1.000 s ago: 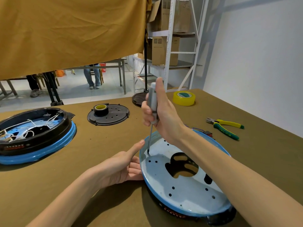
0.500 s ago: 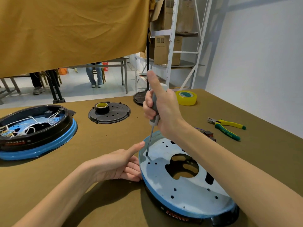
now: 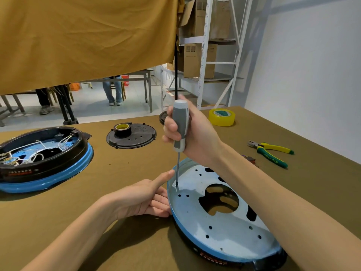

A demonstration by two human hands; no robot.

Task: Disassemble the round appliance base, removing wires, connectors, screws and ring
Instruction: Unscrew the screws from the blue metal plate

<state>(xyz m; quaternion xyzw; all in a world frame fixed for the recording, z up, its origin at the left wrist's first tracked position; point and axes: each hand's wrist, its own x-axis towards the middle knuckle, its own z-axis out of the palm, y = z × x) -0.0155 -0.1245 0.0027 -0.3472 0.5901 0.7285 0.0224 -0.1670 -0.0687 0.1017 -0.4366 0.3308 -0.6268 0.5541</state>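
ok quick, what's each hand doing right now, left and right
Left hand: open, fingers against the rim of the round base, holding nothing.
Right hand: closed around the screwdriver handle, tip down on the base plate.

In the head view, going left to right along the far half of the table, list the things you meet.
Wired appliance base → black perforated disc carrying a tape roll → yellow tape roll → pliers.
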